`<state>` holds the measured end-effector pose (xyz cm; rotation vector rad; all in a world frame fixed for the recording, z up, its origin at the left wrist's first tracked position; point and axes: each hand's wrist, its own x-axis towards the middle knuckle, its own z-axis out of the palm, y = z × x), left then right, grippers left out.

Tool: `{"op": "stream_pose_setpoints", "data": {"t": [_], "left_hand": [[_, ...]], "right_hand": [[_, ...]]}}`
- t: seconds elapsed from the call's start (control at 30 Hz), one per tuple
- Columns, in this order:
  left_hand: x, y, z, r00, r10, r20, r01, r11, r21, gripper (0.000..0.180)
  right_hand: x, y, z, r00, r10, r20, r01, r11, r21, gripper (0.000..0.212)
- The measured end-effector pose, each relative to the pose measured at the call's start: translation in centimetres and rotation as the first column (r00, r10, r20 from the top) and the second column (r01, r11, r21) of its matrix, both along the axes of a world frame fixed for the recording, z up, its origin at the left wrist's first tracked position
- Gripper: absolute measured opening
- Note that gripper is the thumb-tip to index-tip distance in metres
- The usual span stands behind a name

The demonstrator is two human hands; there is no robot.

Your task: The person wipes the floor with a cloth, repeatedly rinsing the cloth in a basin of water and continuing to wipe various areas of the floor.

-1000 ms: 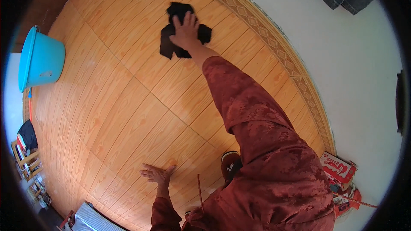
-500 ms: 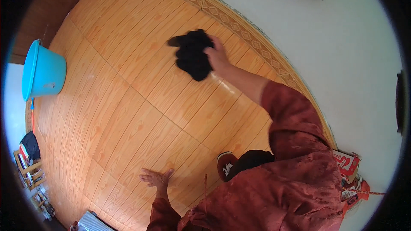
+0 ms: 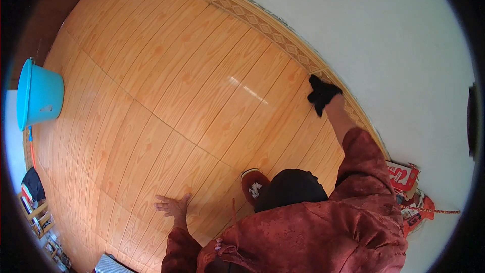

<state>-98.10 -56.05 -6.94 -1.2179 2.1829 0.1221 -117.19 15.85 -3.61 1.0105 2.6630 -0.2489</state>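
Note:
A bunched black cloth [image 3: 321, 92] lies on the wood-patterned floor [image 3: 192, 91], against the patterned skirting at the right. My right hand [image 3: 335, 104] is closed over its near side, with the arm stretched out along the wall; the fingers are partly hidden. Low in the picture, my left hand [image 3: 174, 206] has its fingers spread and holds nothing. It is over the floor, and I cannot tell whether it touches. Between my hands, a red shoe [image 3: 253, 186] and my dark-clothed knee [image 3: 293, 192] show.
A light-blue bucket [image 3: 44, 94] stands at the far left. Patterned skirting [image 3: 252, 17] runs along the white wall [image 3: 374, 45]. By the wall at the lower right sit a red and white box [image 3: 401, 174] and bagged items. A wooden rack [image 3: 38, 217] with things on it is at the lower left.
My right hand has swept the black cloth from the middle of the floor rightward and nearer, up to the skirting. My left hand stays spread, slightly shifted left in view. The view itself has moved.

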Motion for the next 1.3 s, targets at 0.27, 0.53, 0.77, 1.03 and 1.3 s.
{"op": "stream_pose_setpoints", "data": {"t": [0.27, 0.53, 0.77, 1.03, 1.3], "left_hand": [[0.2, 0.5, 0.2, 0.999, -0.019, -0.038, 0.020, 0.999, 0.045, 0.161], [-0.9, 0.8, 0.4, 0.997, -0.015, -0.077, 0.025, 0.990, 0.136, 0.161], [-0.2, 0.5, 0.8, 0.998, 0.004, -0.064, 0.003, 0.993, 0.116, 0.160], [-1.1, 0.9, 1.4, 0.997, 0.010, -0.079, 0.003, 0.988, 0.158, 0.160], [0.2, 0.2, 1.3, 0.993, 0.056, -0.105, -0.036, 0.982, 0.185, 0.162]], "right_hand": [[-17.0, -10.9, 3.4, 0.900, 0.306, -0.311, -0.347, 0.934, -0.082, 0.036], [-40.8, -21.4, 1.9, 0.701, 0.225, -0.677, -0.481, 0.850, -0.215, 0.050], [-29.7, -19.0, 5.3, 0.702, -0.647, -0.296, -0.243, 0.173, -0.955, 0.034], [-3.2, -6.1, -0.2, 0.855, 0.134, -0.501, -0.250, 0.953, -0.173, 0.051], [-11.3, -19.8, -4.8, 0.882, 0.117, -0.456, -0.108, 0.993, 0.045, 0.068]]}}
